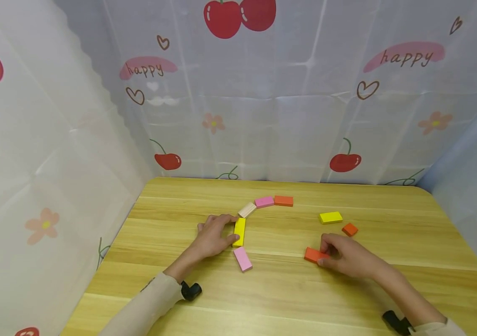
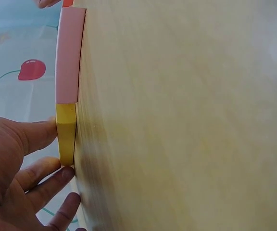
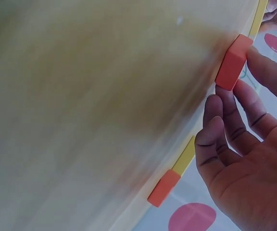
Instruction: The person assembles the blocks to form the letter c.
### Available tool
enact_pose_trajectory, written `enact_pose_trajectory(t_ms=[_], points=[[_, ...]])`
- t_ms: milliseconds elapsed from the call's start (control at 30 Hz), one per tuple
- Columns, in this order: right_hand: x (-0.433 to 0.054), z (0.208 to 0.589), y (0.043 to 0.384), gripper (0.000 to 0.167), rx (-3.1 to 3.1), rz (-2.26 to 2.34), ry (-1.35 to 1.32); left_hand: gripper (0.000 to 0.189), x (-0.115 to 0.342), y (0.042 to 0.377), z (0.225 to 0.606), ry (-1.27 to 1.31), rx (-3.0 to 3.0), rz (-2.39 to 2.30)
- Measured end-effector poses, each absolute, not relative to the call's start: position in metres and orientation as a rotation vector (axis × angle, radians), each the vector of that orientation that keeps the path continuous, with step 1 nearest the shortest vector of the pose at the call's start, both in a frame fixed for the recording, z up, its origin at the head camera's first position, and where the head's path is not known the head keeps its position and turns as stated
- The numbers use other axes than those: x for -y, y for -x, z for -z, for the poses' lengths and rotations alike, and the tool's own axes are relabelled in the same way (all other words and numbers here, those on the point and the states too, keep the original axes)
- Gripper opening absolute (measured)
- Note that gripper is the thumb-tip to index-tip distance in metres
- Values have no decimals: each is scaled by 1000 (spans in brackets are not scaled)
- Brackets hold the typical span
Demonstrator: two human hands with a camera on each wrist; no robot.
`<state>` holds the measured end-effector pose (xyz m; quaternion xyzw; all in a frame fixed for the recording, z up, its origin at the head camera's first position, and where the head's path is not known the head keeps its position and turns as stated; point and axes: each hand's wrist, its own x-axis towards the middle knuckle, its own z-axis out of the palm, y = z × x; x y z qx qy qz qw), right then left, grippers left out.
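My left hand (image 1: pixel 213 237) holds a yellow block (image 1: pixel 240 232) flat on the table, with the thumb at its side in the left wrist view. A pink block (image 1: pixel 243 259) lies at its near end. From its far end, a plain wood block (image 1: pixel 247 210), another pink block (image 1: pixel 264 202) and an orange-red block (image 1: pixel 284 200) follow in a curve. Over on the right, my right hand (image 1: pixel 349 255) pinches an orange-red block (image 3: pixel 233 62) by one end between thumb and fingers; it lies at or close to the tabletop.
Beyond the right hand lie a second yellow block (image 1: pixel 331 217) and a smaller orange-red block (image 1: pixel 350 229). The wooden table (image 1: pixel 280 298) ends at a printed curtain (image 1: pixel 263 130) at the back, with more curtain on both sides.
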<state>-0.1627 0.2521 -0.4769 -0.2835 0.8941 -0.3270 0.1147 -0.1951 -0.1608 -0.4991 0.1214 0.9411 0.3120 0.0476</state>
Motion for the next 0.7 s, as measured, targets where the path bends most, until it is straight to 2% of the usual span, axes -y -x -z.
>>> enact_pose_trajectory(t_ms=[700], points=[[-234, 476, 153, 30, -2553, 959, 870, 52, 161, 196, 499, -371, -2867, -952]])
